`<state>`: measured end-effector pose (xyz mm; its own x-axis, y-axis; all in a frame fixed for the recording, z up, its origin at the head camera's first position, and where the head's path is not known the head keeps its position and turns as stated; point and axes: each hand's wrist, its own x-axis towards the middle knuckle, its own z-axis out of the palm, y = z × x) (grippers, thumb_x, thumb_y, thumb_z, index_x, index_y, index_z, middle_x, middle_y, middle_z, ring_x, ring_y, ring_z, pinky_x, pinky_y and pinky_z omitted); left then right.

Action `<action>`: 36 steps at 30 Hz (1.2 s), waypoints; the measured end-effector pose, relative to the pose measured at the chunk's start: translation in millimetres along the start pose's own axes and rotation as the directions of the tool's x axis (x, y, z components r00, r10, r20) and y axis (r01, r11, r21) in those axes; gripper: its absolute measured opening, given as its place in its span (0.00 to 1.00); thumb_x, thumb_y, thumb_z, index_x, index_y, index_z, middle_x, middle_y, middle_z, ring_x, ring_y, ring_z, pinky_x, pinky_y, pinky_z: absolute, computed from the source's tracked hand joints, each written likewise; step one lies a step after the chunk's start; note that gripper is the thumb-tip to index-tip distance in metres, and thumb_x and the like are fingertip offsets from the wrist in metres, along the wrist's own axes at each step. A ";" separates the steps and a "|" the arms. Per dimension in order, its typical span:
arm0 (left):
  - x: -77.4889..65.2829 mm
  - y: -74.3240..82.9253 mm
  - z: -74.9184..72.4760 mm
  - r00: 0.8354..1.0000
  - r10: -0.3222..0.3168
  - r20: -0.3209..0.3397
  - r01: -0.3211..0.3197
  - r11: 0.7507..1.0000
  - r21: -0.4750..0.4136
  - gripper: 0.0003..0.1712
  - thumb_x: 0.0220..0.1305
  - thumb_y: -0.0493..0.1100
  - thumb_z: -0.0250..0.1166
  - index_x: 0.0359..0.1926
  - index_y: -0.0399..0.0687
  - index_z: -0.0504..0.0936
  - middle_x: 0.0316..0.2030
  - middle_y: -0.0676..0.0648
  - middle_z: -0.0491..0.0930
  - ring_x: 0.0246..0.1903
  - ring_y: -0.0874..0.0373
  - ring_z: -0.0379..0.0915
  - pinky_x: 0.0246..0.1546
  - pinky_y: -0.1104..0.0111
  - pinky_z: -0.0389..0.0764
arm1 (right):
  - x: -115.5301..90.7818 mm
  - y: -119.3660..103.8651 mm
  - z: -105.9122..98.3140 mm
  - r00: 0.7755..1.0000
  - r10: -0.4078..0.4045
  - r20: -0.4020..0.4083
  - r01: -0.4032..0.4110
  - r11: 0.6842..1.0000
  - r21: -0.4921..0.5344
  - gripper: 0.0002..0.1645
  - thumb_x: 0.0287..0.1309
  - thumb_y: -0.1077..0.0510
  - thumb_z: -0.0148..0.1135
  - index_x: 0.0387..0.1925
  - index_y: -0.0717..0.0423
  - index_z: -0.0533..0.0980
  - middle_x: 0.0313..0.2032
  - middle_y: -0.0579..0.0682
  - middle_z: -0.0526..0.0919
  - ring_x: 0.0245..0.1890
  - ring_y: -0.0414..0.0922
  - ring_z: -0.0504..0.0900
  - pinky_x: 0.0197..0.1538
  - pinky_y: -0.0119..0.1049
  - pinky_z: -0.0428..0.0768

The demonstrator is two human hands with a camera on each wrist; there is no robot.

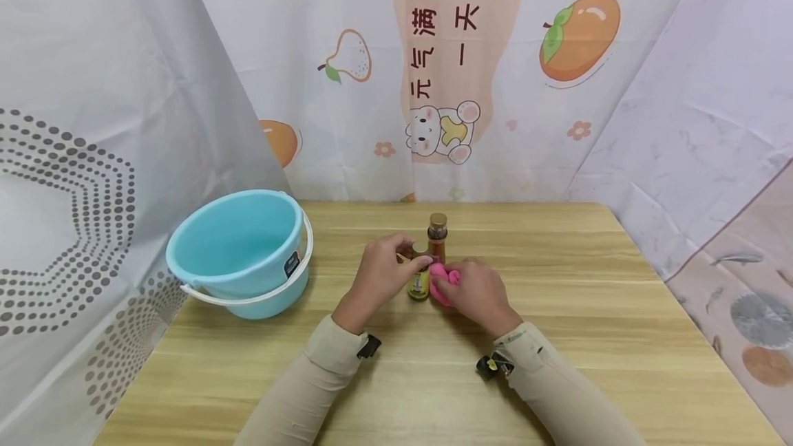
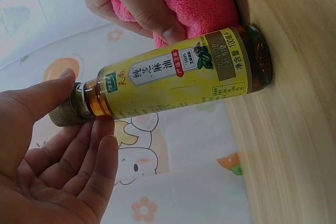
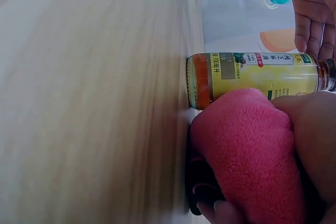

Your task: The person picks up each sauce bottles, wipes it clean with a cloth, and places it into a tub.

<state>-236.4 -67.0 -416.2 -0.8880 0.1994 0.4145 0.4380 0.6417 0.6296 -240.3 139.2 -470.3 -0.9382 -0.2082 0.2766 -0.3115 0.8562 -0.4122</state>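
Note:
A small sesame oil bottle [image 1: 418, 285] with a yellow label stands upright on the table. My left hand [image 1: 385, 268] pinches its cap between thumb and fingers, as the left wrist view shows. In my right hand [image 1: 480, 291] is a bunched pink cloth [image 3: 247, 150], held against or close beside the label. The right thumb touches or nearly touches the label in the left wrist view. A second, taller bottle [image 1: 437, 236] with a brown cap stands just behind, partly hidden by the hands and cloth.
A light blue bucket [image 1: 257, 288] with a white handle stands on the left of the wooden table [image 1: 588, 294]. A printed curtain [image 1: 347, 129] hangs behind the table's far edge, with more fabric at both sides.

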 end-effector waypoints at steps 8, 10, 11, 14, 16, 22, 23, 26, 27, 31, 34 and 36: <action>0.4 1.8 -1.5 1.000 -0.009 0.004 0.009 1.000 -0.008 0.20 0.60 0.53 0.78 0.45 0.45 0.88 0.36 0.50 0.89 0.34 0.59 0.86 0.33 0.68 0.86 | 1.2 -4.0 -7.5 1.000 0.014 -0.013 -0.013 0.997 0.075 0.22 0.64 0.34 0.66 0.37 0.46 0.89 0.30 0.46 0.85 0.27 0.41 0.78 0.26 0.36 0.75; 1.5 2.3 -1.7 1.000 0.001 -0.001 -0.001 1.000 -0.006 0.19 0.60 0.52 0.78 0.45 0.44 0.88 0.36 0.50 0.89 0.34 0.59 0.87 0.32 0.67 0.86 | 1.8 -4.5 -8.7 0.999 0.001 -0.035 0.002 0.997 0.074 0.24 0.65 0.34 0.65 0.41 0.47 0.90 0.35 0.48 0.88 0.31 0.43 0.82 0.28 0.38 0.78; 2.2 2.3 -1.7 1.000 0.005 -0.008 -0.005 1.000 -0.005 0.19 0.60 0.52 0.78 0.45 0.45 0.88 0.36 0.50 0.89 0.35 0.59 0.87 0.32 0.67 0.86 | 2.2 -5.1 -9.5 0.999 -0.007 -0.047 0.010 0.997 0.074 0.25 0.65 0.34 0.65 0.42 0.48 0.90 0.36 0.50 0.89 0.33 0.44 0.84 0.30 0.39 0.80; 3.8 2.1 -1.6 1.000 0.014 -0.017 -0.014 1.000 -0.009 0.17 0.60 0.50 0.78 0.45 0.45 0.88 0.36 0.50 0.89 0.34 0.58 0.87 0.33 0.66 0.87 | 3.2 -6.5 -11.3 0.998 -0.012 -0.069 0.017 0.996 0.082 0.27 0.65 0.33 0.64 0.47 0.48 0.90 0.41 0.52 0.90 0.39 0.47 0.87 0.34 0.42 0.83; 4.0 1.8 -1.2 1.000 0.011 -0.011 -0.011 1.000 -0.010 0.15 0.60 0.49 0.78 0.43 0.47 0.89 0.35 0.51 0.89 0.33 0.59 0.86 0.33 0.66 0.87 | 2.9 -7.5 -12.7 0.997 0.003 -0.075 0.004 0.995 0.096 0.27 0.65 0.33 0.65 0.47 0.48 0.90 0.42 0.53 0.90 0.40 0.48 0.87 0.34 0.42 0.84; -0.1 1.0 -0.4 1.000 -0.001 0.005 0.001 1.000 -0.004 0.15 0.61 0.50 0.78 0.44 0.47 0.89 0.35 0.51 0.89 0.33 0.59 0.86 0.35 0.66 0.88 | -0.2 -9.9 -14.8 0.994 0.007 -0.106 0.006 0.993 0.117 0.26 0.65 0.34 0.65 0.46 0.48 0.90 0.41 0.52 0.90 0.40 0.49 0.88 0.36 0.43 0.85; -1.1 1.0 -0.5 1.000 -0.003 0.009 0.003 1.000 -0.001 0.16 0.61 0.51 0.77 0.45 0.47 0.89 0.35 0.51 0.89 0.33 0.59 0.86 0.35 0.66 0.88 | -0.7 -10.2 -15.0 0.994 0.002 -0.112 0.012 0.993 0.121 0.25 0.65 0.34 0.65 0.46 0.48 0.90 0.41 0.52 0.90 0.40 0.49 0.88 0.37 0.44 0.85; -2.2 0.3 -0.7 1.000 -0.002 0.013 0.002 1.000 0.008 0.17 0.62 0.51 0.76 0.47 0.47 0.89 0.36 0.51 0.89 0.34 0.59 0.86 0.35 0.66 0.87 | -0.1 -11.0 -17.6 0.992 -0.014 -0.128 0.031 0.991 0.130 0.25 0.65 0.35 0.66 0.46 0.48 0.90 0.42 0.53 0.90 0.43 0.49 0.88 0.40 0.47 0.86; -2.1 0.3 -0.9 1.000 -0.001 0.016 0.000 1.000 0.006 0.18 0.63 0.51 0.76 0.48 0.47 0.89 0.36 0.51 0.89 0.34 0.59 0.86 0.36 0.66 0.88 | 0.3 -11.2 -18.7 0.991 -0.019 -0.133 0.036 0.991 0.131 0.25 0.65 0.34 0.66 0.46 0.48 0.90 0.42 0.52 0.90 0.43 0.49 0.88 0.40 0.47 0.86; -1.4 0.4 -1.3 1.000 0.004 0.027 -0.004 1.000 0.001 0.19 0.64 0.51 0.76 0.50 0.45 0.89 0.38 0.50 0.90 0.37 0.59 0.87 0.37 0.67 0.88 | 1.2 -11.7 -22.9 0.988 -0.039 -0.152 0.058 0.991 0.124 0.26 0.65 0.33 0.65 0.46 0.48 0.90 0.41 0.52 0.90 0.42 0.49 0.88 0.39 0.47 0.86; -0.7 0.8 -1.0 0.999 0.006 0.035 -0.005 1.000 -0.003 0.20 0.64 0.50 0.75 0.52 0.44 0.88 0.39 0.49 0.90 0.38 0.59 0.87 0.39 0.68 0.88 | 1.1 -11.6 -25.6 0.985 -0.046 -0.164 0.067 0.990 0.125 0.27 0.65 0.33 0.65 0.44 0.49 0.90 0.40 0.52 0.90 0.41 0.49 0.88 0.40 0.48 0.86; -0.6 1.1 -0.1 0.999 0.001 0.036 0.000 1.000 -0.003 0.21 0.64 0.50 0.75 0.53 0.44 0.88 0.39 0.49 0.90 0.38 0.59 0.87 0.38 0.68 0.88 | 0.8 -11.3 -27.0 0.984 -0.045 -0.170 0.068 0.989 0.130 0.26 0.65 0.33 0.66 0.44 0.50 0.90 0.40 0.52 0.90 0.41 0.49 0.88 0.40 0.48 0.86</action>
<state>-235.3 -66.5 -415.7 -0.8922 0.2265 0.3906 0.4388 0.6392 0.6316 -233.4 142.1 -441.9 -0.8838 -0.1633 0.4384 -0.3915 0.7711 -0.5021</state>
